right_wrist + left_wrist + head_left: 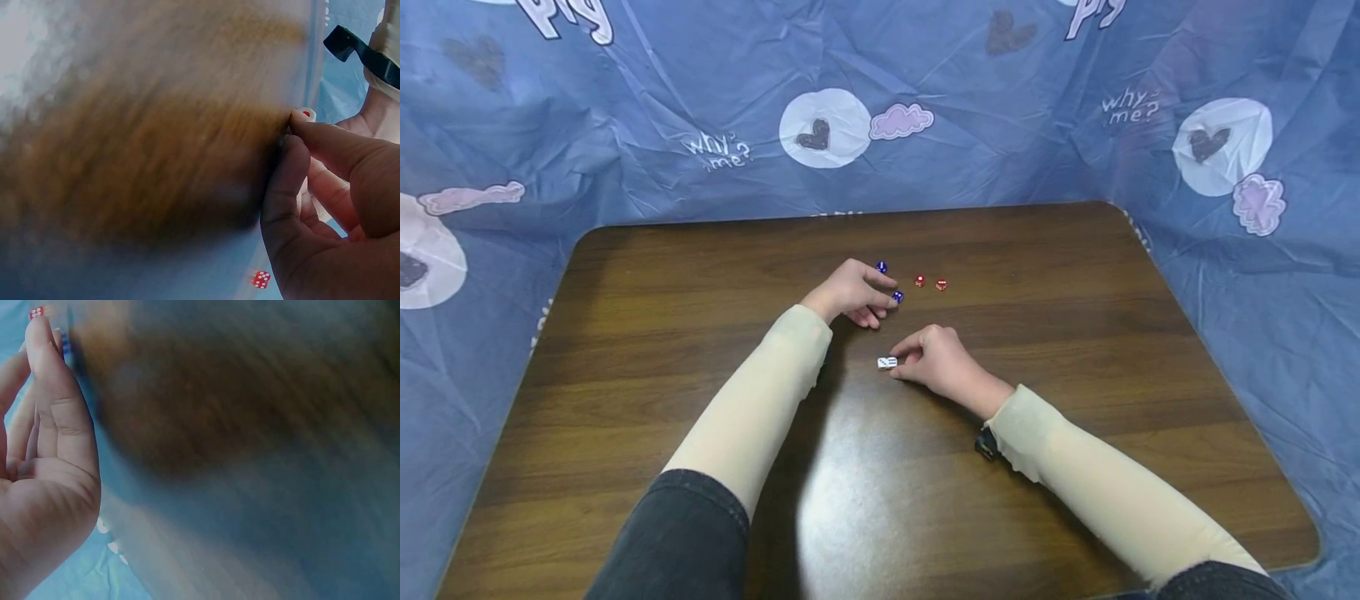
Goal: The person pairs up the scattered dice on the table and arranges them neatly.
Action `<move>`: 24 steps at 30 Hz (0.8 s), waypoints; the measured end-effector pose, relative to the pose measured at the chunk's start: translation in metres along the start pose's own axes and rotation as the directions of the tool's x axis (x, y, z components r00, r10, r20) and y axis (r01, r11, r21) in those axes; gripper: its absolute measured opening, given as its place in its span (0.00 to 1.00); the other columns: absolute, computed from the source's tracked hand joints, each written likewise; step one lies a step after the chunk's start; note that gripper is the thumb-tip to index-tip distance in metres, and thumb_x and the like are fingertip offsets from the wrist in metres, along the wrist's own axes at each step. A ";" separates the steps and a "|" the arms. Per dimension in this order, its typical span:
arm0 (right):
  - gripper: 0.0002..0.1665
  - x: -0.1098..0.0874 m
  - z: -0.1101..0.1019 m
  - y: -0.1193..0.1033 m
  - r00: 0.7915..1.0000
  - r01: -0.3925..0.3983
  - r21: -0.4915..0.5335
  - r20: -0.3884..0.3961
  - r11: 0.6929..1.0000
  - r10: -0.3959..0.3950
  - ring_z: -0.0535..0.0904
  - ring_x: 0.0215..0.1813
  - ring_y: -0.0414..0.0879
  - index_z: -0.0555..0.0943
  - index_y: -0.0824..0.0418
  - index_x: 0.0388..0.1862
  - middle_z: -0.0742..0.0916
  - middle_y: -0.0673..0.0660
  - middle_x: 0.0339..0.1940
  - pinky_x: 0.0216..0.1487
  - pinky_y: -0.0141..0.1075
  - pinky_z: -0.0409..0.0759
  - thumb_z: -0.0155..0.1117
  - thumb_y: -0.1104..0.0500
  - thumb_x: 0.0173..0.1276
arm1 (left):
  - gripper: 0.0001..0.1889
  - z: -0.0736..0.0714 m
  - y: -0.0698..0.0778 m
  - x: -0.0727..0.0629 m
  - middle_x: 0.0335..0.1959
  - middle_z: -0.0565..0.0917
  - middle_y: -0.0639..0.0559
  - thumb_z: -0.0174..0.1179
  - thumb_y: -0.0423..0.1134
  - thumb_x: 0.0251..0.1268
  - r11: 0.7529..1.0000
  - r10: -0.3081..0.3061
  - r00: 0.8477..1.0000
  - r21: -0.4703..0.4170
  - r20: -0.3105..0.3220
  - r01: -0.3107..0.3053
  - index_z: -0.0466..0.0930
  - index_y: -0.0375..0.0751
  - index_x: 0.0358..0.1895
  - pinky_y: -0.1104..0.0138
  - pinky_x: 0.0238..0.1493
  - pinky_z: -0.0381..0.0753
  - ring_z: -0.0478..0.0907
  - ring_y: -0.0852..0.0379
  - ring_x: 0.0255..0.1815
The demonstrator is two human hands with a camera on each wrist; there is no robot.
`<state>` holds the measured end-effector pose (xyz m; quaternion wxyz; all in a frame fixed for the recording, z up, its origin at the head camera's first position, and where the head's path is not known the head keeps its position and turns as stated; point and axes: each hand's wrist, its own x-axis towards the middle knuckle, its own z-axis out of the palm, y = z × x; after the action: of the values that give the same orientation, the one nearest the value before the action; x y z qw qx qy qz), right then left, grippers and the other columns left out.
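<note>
Toward the back of the table, my left hand reaches to a blue die. Its thumb tip is right at that die, while the index finger extends just above it. A second blue die lies behind the index finger. In the left wrist view the thumb partly covers a blue die. Nearer to me, my right hand pinches a white die between thumb and index finger. Another white die sits against its left side. The right wrist view shows the fingertips mostly hiding the white dice.
Two red dice, one on the left and one on the right, lie a little apart, right of the blue ones. The brown wooden table has rounded corners. A blue printed cloth hangs behind it.
</note>
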<state>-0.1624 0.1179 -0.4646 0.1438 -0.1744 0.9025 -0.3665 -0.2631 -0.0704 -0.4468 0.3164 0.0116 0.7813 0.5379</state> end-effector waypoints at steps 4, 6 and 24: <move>0.13 0.000 0.000 0.000 1.000 0.001 -0.003 -0.009 1.000 -0.001 0.77 0.22 0.38 0.91 0.61 0.42 0.84 0.45 0.19 0.22 0.31 0.75 0.82 0.60 0.58 | 0.21 0.002 -0.001 0.003 0.28 0.86 0.36 0.69 0.32 0.67 0.999 0.009 1.000 0.032 -0.002 -0.008 0.82 0.39 0.63 0.63 0.23 0.87 0.84 0.53 0.17; 0.13 -0.001 0.000 -0.001 1.000 0.000 -0.004 -0.010 1.000 0.000 0.76 0.21 0.38 0.91 0.60 0.42 0.84 0.45 0.19 0.22 0.31 0.74 0.82 0.60 0.58 | 0.20 0.003 -0.002 0.005 0.27 0.86 0.37 0.69 0.32 0.67 0.998 0.016 1.000 0.055 0.000 -0.016 0.83 0.39 0.62 0.64 0.21 0.87 0.83 0.54 0.16; 0.13 0.000 0.000 0.002 1.000 0.009 0.001 -0.004 1.000 -0.009 0.77 0.21 0.37 0.91 0.60 0.42 0.84 0.45 0.18 0.23 0.32 0.75 0.82 0.59 0.58 | 0.13 0.007 -0.003 0.012 0.23 0.85 0.40 0.69 0.31 0.67 0.992 0.039 0.998 0.126 -0.054 -0.032 0.88 0.40 0.53 0.66 0.18 0.84 0.80 0.57 0.13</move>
<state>-0.1631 0.1189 -0.4662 0.1405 -0.1776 0.9018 -0.3681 -0.2675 -0.0615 -0.4570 0.2834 0.0303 0.8216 0.4938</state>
